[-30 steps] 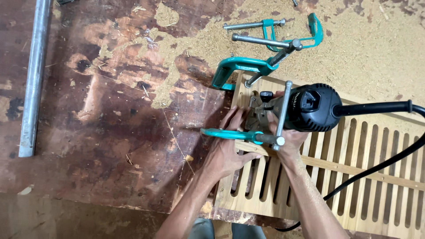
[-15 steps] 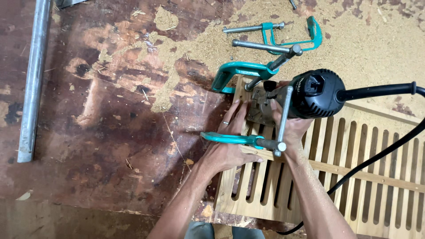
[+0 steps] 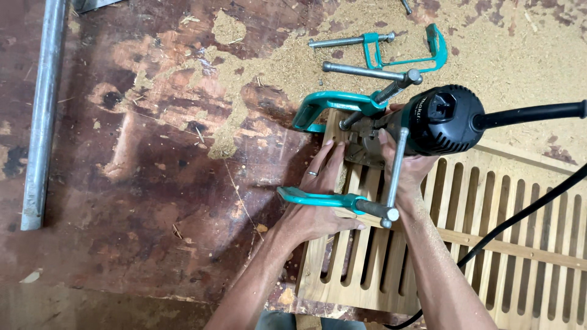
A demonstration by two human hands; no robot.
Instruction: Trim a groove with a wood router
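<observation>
Wooden slats make up the panel (image 3: 465,244) that lies flat on the table (image 3: 153,165), nearest to the person. It looks stiff and fairly heavy, but the thin slats could crack, so the solid outer frame is the safer place to hold it. The left hand (image 3: 318,208) rests on the panel's corner with its fingers (image 3: 327,160) stretched out flat, pressing down and grasping nothing. Across this hand lies a teal clamp (image 3: 339,201). The right hand (image 3: 406,168) is closed around the base of the black router (image 3: 440,119), which stands on the panel's far corner. This tool seems heavy and hard, with a smooth round body; the grip low at the base looks steady, though I cannot see the cutting part. A second clamp (image 3: 333,105) grips the corner beside it. Further away, a loose clamp (image 3: 403,49) lies in sawdust (image 3: 526,55), and a metal pipe (image 3: 43,116) lies at the far left.
</observation>
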